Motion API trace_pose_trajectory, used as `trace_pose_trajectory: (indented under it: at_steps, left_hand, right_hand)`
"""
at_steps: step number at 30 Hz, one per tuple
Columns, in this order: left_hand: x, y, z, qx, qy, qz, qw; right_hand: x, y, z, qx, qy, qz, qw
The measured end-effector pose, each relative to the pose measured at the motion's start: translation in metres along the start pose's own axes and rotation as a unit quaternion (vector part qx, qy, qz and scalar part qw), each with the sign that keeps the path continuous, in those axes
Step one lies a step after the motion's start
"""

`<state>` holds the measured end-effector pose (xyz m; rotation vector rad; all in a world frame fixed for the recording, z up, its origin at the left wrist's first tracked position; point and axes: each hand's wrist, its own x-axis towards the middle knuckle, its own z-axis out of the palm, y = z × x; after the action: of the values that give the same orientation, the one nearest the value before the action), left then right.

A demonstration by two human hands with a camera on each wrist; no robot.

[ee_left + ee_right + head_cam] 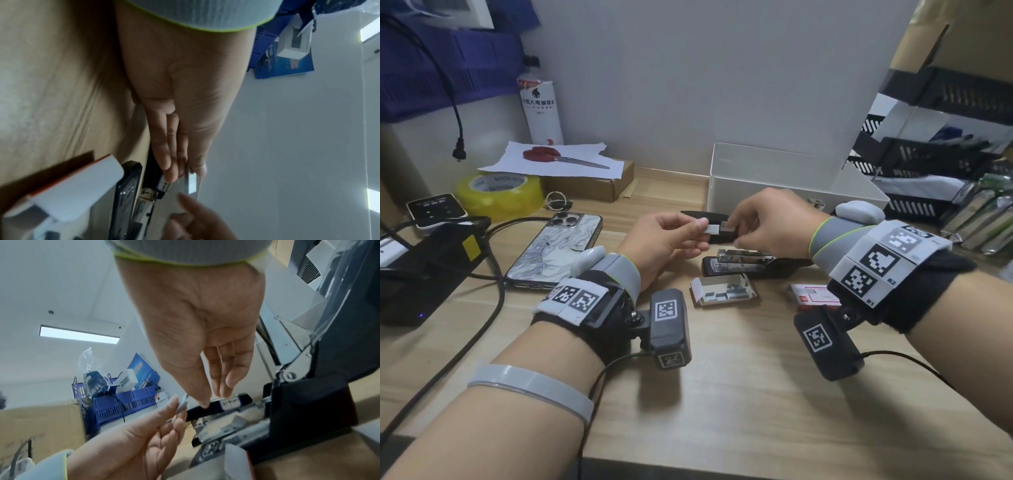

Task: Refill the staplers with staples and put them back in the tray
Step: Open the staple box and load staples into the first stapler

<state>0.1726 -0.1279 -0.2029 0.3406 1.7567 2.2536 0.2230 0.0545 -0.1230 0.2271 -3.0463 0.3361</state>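
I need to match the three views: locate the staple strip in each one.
Head: staple strip at centre, pinched by left hand.
Left wrist: low centre, at the fingertips.
Right wrist: lower centre, edge-on.
Shared landmark: open stapler.

Head overhead; wrists close on hands [709,233].

Both hands raised close together, left hand [664,236] and right hand [767,222] fingers each pinching.
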Motion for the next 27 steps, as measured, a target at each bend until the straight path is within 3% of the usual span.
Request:
trace_pose_trajectory:
  at_steps: [3,9,14,19,27]
  left_hand:
    - [-0.001,-0.002,0.005,0.022,-0.007,0.006,1.000]
    - [-0.003,-0.003,0.012,0.038,-0.027,0.030,0.998]
    - [0.001,-0.009,0.013,0.057,-0.025,0.031,0.998]
    - [0.003,-0.014,0.007,0.215,-0.077,0.049,0.972]
    - [0.004,-0.014,0.006,0.282,-0.086,0.048,0.954]
  right_hand:
    - [0.000,-0.004,-0.005,0.034,0.033,-0.029,0.998]
    - [-0.002,-0.011,0.001,-0.004,0.053,-0.081,0.995]
    - [0.001,-0.003,-0.009,-0.087,-0.008,-0.043,0.995]
    - [0.002,-0.001,-0.008,-0.149,-0.067,0.009,0.987]
    - [0.002,-0.001,-0.005,-0.169,-0.069,0.013,0.983]
